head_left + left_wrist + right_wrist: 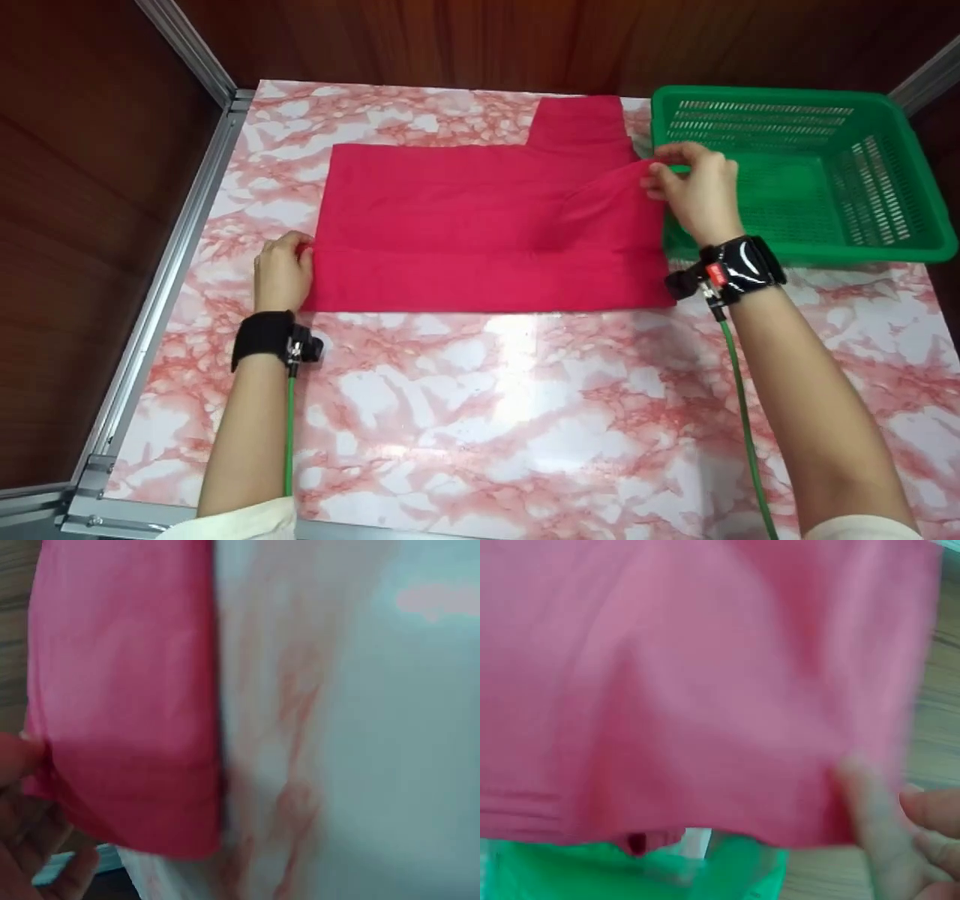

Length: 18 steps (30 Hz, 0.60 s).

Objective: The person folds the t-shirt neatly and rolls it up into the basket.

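A red shirt [450,210], folded lengthwise, lies across the table with one short sleeve [577,120] sticking out at the back. At its left end, my left hand [281,270] pinches the edge between thumb and fingers; the left wrist view shows the cloth bunched at the thumb. My right hand [701,187] pinches a corner of the shirt at the right end, beside the green basket. That part of the cloth is lifted and slopes in a soft fold. In the right wrist view, the raised cloth [705,727] hangs from the thumb and fingers.
A green plastic basket [810,255] with slotted walls stands at the back right, its near left corner close to the shirt. Dark wooden panels [420,45] enclose the marbled table [487,420] at the back and sides. Green cables [739,390] run from both wrist cameras.
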{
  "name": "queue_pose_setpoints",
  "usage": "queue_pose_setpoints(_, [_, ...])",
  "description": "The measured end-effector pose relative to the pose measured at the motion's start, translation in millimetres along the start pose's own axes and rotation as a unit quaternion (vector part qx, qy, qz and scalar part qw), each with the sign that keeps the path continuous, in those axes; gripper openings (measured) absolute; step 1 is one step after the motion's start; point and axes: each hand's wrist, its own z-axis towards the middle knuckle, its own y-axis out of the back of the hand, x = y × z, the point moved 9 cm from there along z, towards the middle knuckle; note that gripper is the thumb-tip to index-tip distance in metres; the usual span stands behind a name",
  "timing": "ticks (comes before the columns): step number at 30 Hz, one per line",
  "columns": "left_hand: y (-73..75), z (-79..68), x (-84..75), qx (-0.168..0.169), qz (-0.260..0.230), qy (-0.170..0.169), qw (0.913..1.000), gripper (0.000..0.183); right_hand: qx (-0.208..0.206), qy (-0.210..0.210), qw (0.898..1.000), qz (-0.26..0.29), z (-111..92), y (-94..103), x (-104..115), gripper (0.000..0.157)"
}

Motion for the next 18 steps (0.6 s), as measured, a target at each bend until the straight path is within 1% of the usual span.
queue_pose_setpoints(2, [-9.0,0.2,-4.1,-0.002,0.014,0.012,0.9998,0.026,0.003,0.025,1.000,-0.015,-3,-10.7,3,0.041])
queue_pose_setpoints(4, [-19.8,-2.0,-12.8,0.004,0.028,0.016,0.9995,0.037,0.012,0.062,0.997,-0.048,-11,-24.6,6,0.051])
queue_pose_setpoints(6, [-32.9,-4.9,-24.7,0.026,0.041,0.014,0.9987,0.050,0.034,0.089,0.993,-0.064,-22,-42.6,5,0.057])
queue_pose_setpoints(7, [-40.4,-6.6,-31.6,0.043,0.050,0.012,0.9978,0.057,0.050,0.093,0.992,-0.072,-27,-52.2,1,0.059])
queue_pose_setpoints(9, [-57.5,-10.2,-46.0,0.090,0.070,0.008,0.9935,0.069,0.091,0.084,0.988,-0.096,-37,-71.9,-8,0.063])
queue_pose_setpoints(12, [-84.8,-16.2,-67.2,0.168,0.086,0.006,0.9820,0.083,0.157,0.055,0.978,-0.126,-45,-99.4,-26,0.072])
queue_pose_setpoints(15, [-109.0,-21.6,-85.1,0.236,0.091,0.003,0.9674,0.093,0.211,0.033,0.964,-0.158,-48,-119.9,-43,0.084])
queue_pose_setpoints(18, [-127.2,-24.4,-94.3,0.288,0.097,0.011,0.9527,0.100,0.250,0.010,0.948,-0.195,-48,-133.0,-59,0.097])
